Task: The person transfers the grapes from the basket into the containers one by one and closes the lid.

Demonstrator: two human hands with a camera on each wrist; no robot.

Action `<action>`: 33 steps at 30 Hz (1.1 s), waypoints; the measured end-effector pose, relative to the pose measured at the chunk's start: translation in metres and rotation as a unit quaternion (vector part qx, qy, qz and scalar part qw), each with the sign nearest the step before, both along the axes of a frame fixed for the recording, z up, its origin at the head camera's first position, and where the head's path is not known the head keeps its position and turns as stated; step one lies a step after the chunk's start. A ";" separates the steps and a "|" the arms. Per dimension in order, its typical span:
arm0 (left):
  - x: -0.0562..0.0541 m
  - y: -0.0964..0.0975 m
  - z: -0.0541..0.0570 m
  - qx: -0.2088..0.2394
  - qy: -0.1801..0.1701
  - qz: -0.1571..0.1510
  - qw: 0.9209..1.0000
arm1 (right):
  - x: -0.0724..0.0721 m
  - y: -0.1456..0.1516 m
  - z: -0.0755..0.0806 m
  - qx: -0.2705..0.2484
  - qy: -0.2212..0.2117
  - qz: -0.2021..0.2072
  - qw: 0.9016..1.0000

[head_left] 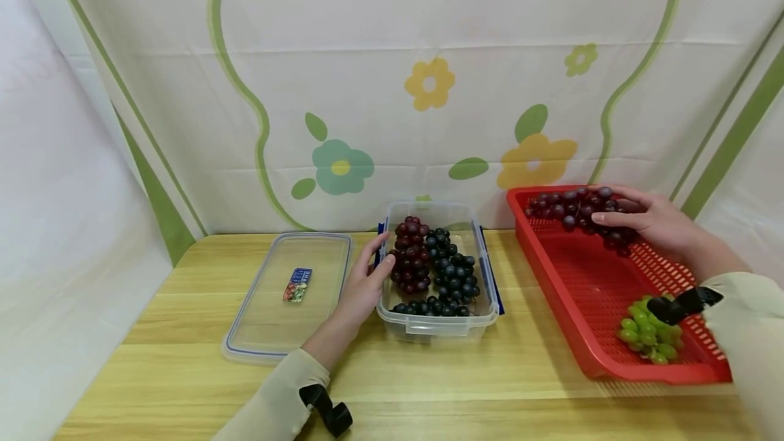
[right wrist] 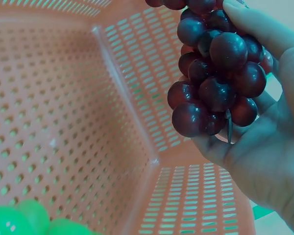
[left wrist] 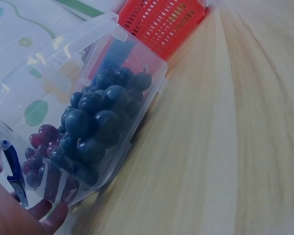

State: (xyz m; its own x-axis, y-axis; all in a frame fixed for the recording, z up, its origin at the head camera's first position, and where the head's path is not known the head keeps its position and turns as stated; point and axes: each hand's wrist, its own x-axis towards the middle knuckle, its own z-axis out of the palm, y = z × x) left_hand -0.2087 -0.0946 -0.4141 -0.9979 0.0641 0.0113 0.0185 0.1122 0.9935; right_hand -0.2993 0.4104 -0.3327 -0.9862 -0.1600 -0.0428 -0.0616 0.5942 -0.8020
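My right hand (head_left: 661,226) holds a bunch of dark red grapes (head_left: 572,208) above the far end of the red plastic basket (head_left: 554,298). In the right wrist view the thumb lies along one side of this bunch, with fingers behind it. My left hand (head_left: 361,284) rests against the left side of a clear plastic food container (head_left: 437,325), thumb and fingers at its rim near a blue latch (left wrist: 13,174). Inside the container lie a red grape bunch (head_left: 410,257) and dark blue-black grapes (head_left: 456,278). Green grapes (head_left: 649,332) sit in the basket's near end.
A clear lid (head_left: 257,318) with a blue seal and a small printed label (head_left: 297,286) lies flat left of the container. The wooden table (head_left: 429,386) ends at a flower-patterned cloth (head_left: 380,87) hanging behind. Black straps circle both wrists.
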 end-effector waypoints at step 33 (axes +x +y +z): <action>0.001 -0.001 0.002 -0.007 -0.003 0.000 1.000 | 0.018 -0.121 0.064 -0.155 0.003 0.062 0.986</action>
